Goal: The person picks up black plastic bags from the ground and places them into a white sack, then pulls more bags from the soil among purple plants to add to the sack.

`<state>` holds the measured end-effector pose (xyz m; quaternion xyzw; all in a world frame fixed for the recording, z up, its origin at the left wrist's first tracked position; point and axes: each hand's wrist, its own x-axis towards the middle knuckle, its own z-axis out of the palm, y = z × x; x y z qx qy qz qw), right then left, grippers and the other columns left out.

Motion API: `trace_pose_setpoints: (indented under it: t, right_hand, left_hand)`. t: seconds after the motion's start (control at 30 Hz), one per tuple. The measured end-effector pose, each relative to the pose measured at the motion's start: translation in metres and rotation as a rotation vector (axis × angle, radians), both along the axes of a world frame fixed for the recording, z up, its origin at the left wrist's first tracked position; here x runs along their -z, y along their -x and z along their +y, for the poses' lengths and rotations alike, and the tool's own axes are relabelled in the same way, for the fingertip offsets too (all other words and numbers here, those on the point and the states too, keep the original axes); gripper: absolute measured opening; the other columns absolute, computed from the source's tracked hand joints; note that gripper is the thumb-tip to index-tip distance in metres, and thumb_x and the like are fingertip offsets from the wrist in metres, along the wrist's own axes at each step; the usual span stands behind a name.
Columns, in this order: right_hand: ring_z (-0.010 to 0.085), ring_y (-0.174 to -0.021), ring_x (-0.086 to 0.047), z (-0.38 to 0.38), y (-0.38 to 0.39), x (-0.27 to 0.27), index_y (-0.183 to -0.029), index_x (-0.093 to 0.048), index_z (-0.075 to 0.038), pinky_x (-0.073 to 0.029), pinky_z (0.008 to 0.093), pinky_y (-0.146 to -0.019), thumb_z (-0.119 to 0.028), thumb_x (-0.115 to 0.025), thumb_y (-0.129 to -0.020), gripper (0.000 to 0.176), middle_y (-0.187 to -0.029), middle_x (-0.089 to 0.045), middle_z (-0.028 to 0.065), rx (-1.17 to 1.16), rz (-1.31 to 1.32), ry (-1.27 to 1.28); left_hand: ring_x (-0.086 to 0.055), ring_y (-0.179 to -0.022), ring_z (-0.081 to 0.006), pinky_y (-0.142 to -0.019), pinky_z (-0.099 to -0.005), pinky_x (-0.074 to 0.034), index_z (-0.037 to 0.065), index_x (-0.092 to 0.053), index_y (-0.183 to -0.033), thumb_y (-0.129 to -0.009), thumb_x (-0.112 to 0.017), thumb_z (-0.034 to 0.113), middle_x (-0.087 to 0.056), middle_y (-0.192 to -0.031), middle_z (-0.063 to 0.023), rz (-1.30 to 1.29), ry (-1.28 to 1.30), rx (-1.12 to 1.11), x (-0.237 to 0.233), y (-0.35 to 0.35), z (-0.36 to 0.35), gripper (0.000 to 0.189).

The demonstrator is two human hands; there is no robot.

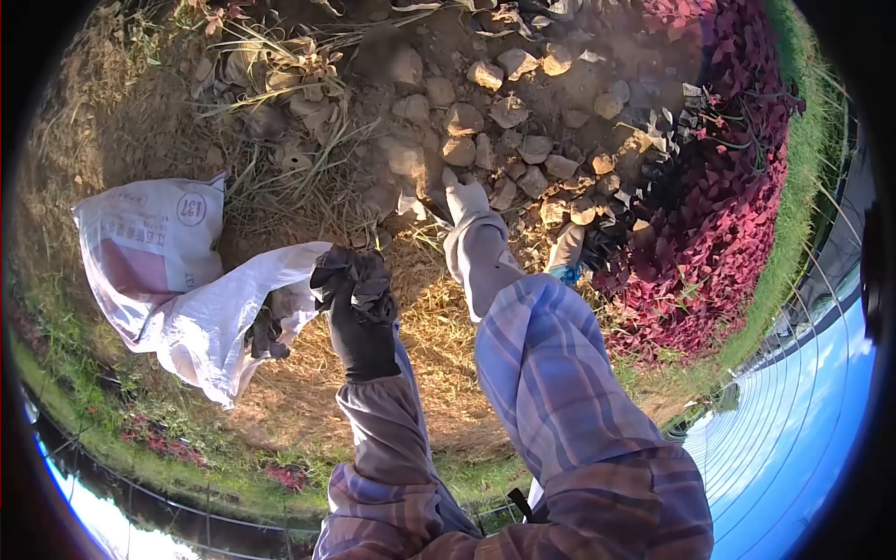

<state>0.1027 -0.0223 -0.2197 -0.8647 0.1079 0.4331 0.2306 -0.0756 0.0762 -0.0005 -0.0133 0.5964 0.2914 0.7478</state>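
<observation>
Presently, the left hand [358, 325] grips a white sack [201, 322], dark pieces [267, 338] at its mouth; whether the right hand [465, 200] grips, I cannot tell.

Hands: two, left hand [359, 322] dark-gloved, right hand [467, 199] pale. Plaid sleeves [569, 401]: two. White sack [149, 233]: one, near left edge of ground [434, 392]; number 137 [191, 210] printed on it twice. Crumpled dark bunch [350, 275]: one, in left hand. Stones [535, 149]: more than twenty, toward ground's top edge, exact count unclear. Large red-leaved patch [695, 261]: one, along ground's right edge.
</observation>
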Motion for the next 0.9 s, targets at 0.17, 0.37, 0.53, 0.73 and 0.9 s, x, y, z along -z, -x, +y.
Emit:
trace_pose_setpoints:
  t: [0.17,0.37,0.53,0.73,0.9]
  right_hand:
    - [0.0356,-0.086,-0.065,-0.006,0.0,-0.021,-0.099,-0.064,0.008,-0.05,0.0402,-0.076,-0.04,-0.059,-0.084,0.05,-0.093,-0.067,0.0229,0.085,-0.027,-0.06]
    - [0.0342,-0.082,-0.066,0.013,0.019,-0.006,-0.097,-0.064,0.009,-0.052,0.0401,-0.075,-0.033,-0.059,-0.085,0.044,-0.092,-0.067,0.0223,0.149,0.121,-0.07]
    - [0.033,-0.08,-0.067,0.029,0.008,-0.016,-0.095,-0.064,0.009,-0.053,0.04,-0.073,-0.028,-0.06,-0.086,0.038,-0.091,-0.067,0.0218,0.477,0.474,-0.371]
    - [0.0298,-0.076,-0.068,0.039,-0.027,-0.013,-0.093,-0.061,0.006,-0.058,0.0397,-0.066,-0.016,-0.058,-0.088,0.023,-0.084,-0.067,0.0185,0.787,0.605,-0.646]
    - [0.0201,-0.067,-0.062,0.106,-0.06,-0.071,-0.091,-0.061,0.001,-0.052,0.0311,-0.06,-0.009,-0.065,-0.083,0.014,-0.081,-0.064,0.0119,0.741,-0.032,-0.815]
  left_hand:
    - [-0.064,-0.098,-0.0236,-0.083,-0.0335,-0.054,-0.004,-0.053,-0.117,-0.096,-0.043,0.015,-0.062,-0.11,-0.0155,-0.071,0.063,-0.059,0.006,0.0,0.0,0.03]
    - [-0.064,-0.095,-0.0227,-0.077,-0.0315,-0.056,-0.001,-0.054,-0.115,-0.095,-0.044,0.017,-0.063,-0.107,-0.0151,-0.193,0.026,-0.013,0.016,0.01,-0.002,0.028]
    - [-0.064,-0.097,-0.0221,-0.076,-0.0309,-0.056,0.0,-0.054,-0.115,-0.096,-0.044,0.017,-0.062,-0.109,-0.0137,-0.026,0.074,-0.001,-0.005,-0.009,0.004,0.027]
    - [-0.063,-0.1,-0.0233,-0.08,-0.0329,-0.056,0.002,-0.054,-0.117,-0.095,-0.045,0.016,-0.062,-0.111,-0.0129,-0.014,0.018,0.012,0.005,-0.002,0.003,0.027]
    - [-0.062,-0.103,-0.024,-0.083,-0.0335,-0.055,0.001,-0.054,-0.116,-0.094,-0.047,0.015,-0.061,-0.112,-0.0138,-0.026,0.057,-0.028,0.002,-0.006,0.009,0.027]
